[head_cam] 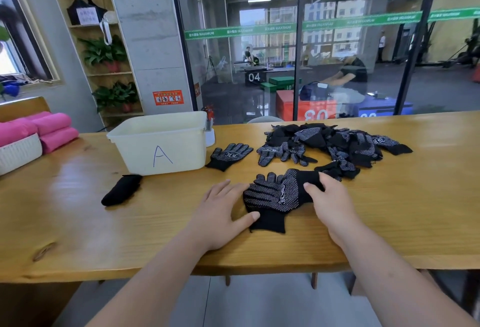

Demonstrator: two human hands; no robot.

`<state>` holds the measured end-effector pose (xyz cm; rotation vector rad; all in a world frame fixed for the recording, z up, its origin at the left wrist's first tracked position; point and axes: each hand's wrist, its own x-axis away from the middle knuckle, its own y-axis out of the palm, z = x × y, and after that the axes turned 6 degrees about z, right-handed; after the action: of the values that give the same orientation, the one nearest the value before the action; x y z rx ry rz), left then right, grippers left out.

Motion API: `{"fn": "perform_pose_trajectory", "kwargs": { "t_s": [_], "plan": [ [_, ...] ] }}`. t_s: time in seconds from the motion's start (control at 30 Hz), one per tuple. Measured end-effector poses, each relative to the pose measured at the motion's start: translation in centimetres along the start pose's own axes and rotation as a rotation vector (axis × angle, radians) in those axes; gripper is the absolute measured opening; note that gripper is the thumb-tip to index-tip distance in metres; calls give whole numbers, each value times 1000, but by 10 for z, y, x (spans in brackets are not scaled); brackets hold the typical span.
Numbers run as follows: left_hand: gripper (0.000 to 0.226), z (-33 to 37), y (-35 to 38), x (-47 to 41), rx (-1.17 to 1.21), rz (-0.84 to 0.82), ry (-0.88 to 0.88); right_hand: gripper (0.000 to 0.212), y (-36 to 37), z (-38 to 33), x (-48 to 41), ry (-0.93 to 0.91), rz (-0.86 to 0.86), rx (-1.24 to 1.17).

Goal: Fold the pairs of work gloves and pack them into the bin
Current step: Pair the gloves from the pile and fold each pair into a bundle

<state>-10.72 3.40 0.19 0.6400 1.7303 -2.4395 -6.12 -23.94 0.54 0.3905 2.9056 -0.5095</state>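
Fingers, left hand [223,212]: straight, flat on counter [78,222], thumb touching glove pair [275,194]
Fingers, right hand [335,202]: curled, pinching the pair's cuff
Forearms: both reaching in over counter's near edge
Bin [161,142]: back left, apart

A long wooden table [78,222] runs along a glass wall [259,67] crossed by a green stripe [285,26]. At the table's left end, pink rolled towels [52,126] lie beside a white basket [18,155]. Behind, a wooden shelf [109,74] holds potted plants [104,52] and a black bag [84,9]. Beyond the glass, a person [350,77] sits near a red box marked 03 [311,111].
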Motion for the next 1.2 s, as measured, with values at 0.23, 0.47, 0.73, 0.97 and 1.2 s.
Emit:
{"fn": "perform_pose_trajectory", "kwargs": {
  "t_s": [0.23,0.47,0.73,0.97,1.2],
  "plan": [
    [91,-4,3,-4,90,-51,-63,32,-20,-24,-5,-123,-124,-72],
    [86,-8,2,-5,257,-64,-151,25,-28,-78,-19,-263,-156,-145],
    [95,-8,-1,-3,242,-74,-139,25,-48,-139,-6,-382,-332,-158],
    [97,-6,-4,-2,273,-76,-142,23,-48,-145,-9,-377,-354,-195],
    [104,-1,-5,0,203,-49,-114,22,-28,-136,-31,-562,-134,-112]
  ]
}}
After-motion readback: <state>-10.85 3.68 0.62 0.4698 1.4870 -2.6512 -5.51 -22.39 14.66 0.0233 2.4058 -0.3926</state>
